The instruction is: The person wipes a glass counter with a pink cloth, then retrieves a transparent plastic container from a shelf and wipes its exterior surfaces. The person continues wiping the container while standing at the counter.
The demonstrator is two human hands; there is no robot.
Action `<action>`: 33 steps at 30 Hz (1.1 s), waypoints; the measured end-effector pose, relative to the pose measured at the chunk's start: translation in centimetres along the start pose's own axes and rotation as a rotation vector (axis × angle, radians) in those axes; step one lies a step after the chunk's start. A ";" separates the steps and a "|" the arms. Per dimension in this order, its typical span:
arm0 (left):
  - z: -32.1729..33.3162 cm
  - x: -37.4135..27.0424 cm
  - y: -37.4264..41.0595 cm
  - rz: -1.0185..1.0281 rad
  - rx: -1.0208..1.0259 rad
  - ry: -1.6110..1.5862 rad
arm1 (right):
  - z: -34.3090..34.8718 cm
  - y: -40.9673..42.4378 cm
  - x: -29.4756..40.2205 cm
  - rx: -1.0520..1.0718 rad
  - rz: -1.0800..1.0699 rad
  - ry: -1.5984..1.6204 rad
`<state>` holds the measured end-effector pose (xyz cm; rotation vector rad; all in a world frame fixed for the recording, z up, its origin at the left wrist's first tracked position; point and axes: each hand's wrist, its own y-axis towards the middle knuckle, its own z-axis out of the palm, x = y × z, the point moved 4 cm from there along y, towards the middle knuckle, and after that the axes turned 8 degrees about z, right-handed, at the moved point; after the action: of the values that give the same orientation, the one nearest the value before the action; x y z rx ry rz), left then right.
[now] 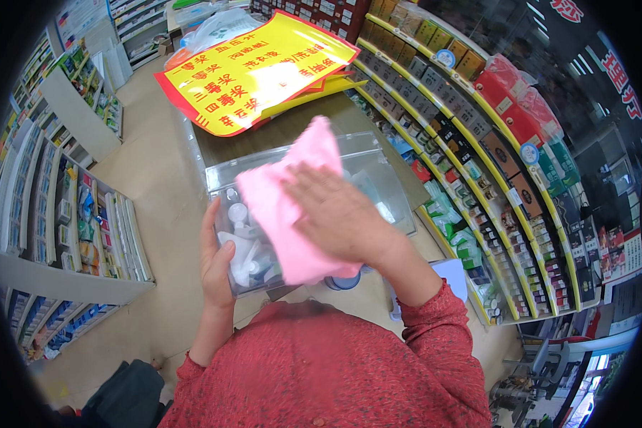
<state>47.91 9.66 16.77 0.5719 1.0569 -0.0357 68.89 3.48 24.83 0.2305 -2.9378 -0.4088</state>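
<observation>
A clear plastic box (401, 214) sits at the near end of a counter, with white bottles and small packets showing through its lid. My left hand (216, 262) grips the box's left side, thumb on top. Spread over the lid is a pink cloth (265, 206), which covers much of the box's middle. My right hand (331, 214) lies flat on this cloth and presses it against the lid; the fingers are slightly blurred.
Behind the box, a yellow, red-edged poster with writing (257, 69) lies on the brown counter top (230, 147). Stocked shelves (460, 144) curve along the right. More shelving (85, 214) stands left across the floor (160, 224). Dark green fabric (125, 393) shows at lower left.
</observation>
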 end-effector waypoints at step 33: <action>0.0 0.3 -0.3 -0.033 0.026 -0.113 | 2.3 -5.6 7.0 -0.336 -0.263 0.215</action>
<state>48.01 9.48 16.37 0.5695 0.9565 -0.1094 62.39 -2.45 22.09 0.5768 -2.5832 -0.8454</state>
